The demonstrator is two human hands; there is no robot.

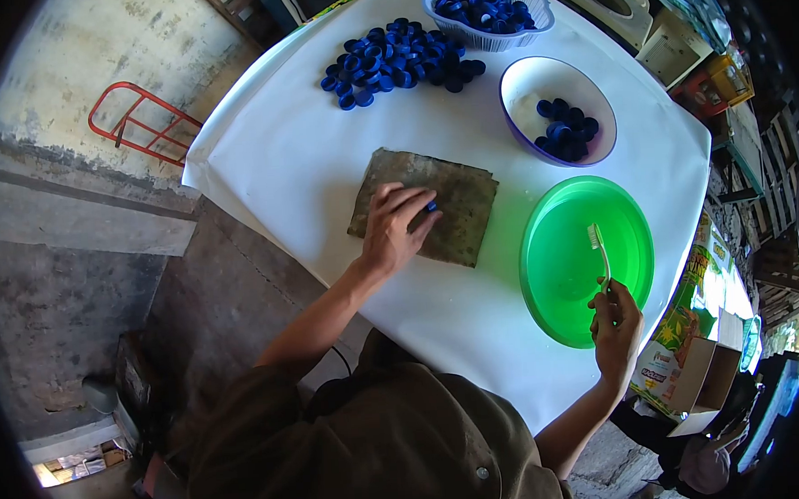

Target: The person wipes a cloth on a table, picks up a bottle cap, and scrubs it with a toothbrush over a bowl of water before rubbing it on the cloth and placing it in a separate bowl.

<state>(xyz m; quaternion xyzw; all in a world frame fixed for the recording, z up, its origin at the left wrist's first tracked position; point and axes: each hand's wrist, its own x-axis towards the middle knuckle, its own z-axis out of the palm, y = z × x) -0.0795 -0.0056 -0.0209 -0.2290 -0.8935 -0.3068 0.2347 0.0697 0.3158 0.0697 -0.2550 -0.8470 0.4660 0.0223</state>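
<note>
On the white-covered table (322,154), one flat, rough grey-green pad (456,212) lies under the left hand (389,230), whose fingertips pinch a single blue bottle cap (432,206) against it; the cap is mostly hidden. Right hand (616,327) is closed around one toothbrush (600,255), bristles up, over one round translucent green basin (556,304). Three cap groups are present: a loose pile (399,62), a slotted white basket (532,27) and a blue-rimmed white bowl (522,80). Individual caps are too many to count.
</note>
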